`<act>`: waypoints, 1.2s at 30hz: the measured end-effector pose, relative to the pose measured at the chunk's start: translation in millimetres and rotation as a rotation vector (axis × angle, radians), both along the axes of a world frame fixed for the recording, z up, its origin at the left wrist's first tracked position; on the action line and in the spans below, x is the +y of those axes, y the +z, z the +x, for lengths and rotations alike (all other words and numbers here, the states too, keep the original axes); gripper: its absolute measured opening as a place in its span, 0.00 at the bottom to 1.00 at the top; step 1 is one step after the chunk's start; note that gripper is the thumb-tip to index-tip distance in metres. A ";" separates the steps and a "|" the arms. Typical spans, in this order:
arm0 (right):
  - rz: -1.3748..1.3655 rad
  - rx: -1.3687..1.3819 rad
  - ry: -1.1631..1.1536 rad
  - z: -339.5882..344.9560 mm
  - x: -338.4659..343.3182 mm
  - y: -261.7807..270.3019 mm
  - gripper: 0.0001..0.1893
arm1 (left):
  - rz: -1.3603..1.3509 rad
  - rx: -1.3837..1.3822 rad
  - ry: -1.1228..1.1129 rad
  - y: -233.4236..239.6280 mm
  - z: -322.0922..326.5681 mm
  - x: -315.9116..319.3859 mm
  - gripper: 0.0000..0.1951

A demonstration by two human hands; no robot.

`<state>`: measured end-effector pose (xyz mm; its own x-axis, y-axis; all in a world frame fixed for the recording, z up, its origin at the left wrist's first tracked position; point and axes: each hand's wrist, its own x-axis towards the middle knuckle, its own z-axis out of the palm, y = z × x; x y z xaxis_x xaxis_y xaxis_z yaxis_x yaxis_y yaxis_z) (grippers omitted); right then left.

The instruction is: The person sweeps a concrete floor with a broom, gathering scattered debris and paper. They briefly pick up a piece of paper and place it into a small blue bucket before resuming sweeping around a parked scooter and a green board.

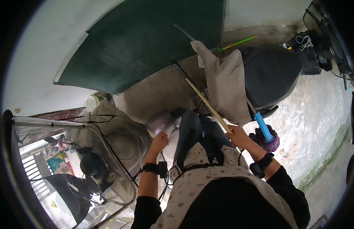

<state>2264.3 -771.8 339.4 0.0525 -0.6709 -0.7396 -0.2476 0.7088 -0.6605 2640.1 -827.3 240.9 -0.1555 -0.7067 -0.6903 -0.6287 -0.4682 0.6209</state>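
Note:
My right hand [237,136] grips a pale wooden pole [207,103] near its lower end. The pole slants up and left to a grey head [179,70] beside the lower edge of a green board. My left hand [160,141] is curled, near a greyish-purple rounded object [161,123]; whether it holds anything is hidden. A beige cloth [224,83] hangs to the right of the pole, beside a black scooter seat [271,74]. A mop with a blue sleeve [263,126] and purple strands stands to the right of my right hand.
A large green board [142,43] leans against the white wall. A bright green stick [237,43] lies beyond the cloth. At left are a plastic-covered bulky object [125,146], a metal frame [108,143] and a bucket [92,103]. A stained wall [314,114] stands at right.

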 end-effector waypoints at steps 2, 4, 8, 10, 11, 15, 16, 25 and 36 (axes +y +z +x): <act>-0.005 -0.011 0.012 0.6 -4.2 -3.1 0.13 | 0.017 0.013 0.021 7.2 3.1 -7.6 0.11; -0.018 -0.005 0.019 0.5 -8.8 -4.7 0.13 | -0.060 0.038 0.004 14.4 6.2 -22.3 0.10; -0.001 0.006 0.008 1.6 -17.6 -3.7 0.13 | -0.136 0.037 0.005 27.8 2.4 -64.3 0.10; 0.033 -0.013 -0.017 4.0 -22.1 -2.3 0.14 | -0.195 0.010 -0.047 34.4 -3.4 -86.2 0.10; 0.018 -0.013 -0.022 5.8 -24.6 -2.1 0.14 | -0.175 0.005 -0.036 37.2 -5.5 -96.9 0.10; 0.038 -0.050 -0.128 14.9 -36.7 -4.2 0.10 | -0.142 -0.019 -0.138 38.6 -5.4 -141.1 0.10; 0.027 -0.070 -0.146 17.4 -40.5 -5.7 0.08 | -0.129 -0.025 -0.164 36.3 -1.1 -153.6 0.10; 0.125 -0.148 -0.647 82.5 -136.4 -46.6 0.09 | -0.086 -0.008 -0.203 -1.3 95.7 -337.1 0.08; 0.314 -0.401 -1.242 141.5 -268.9 -120.1 0.07 | -0.283 0.026 -0.273 45.2 166.4 -511.6 0.09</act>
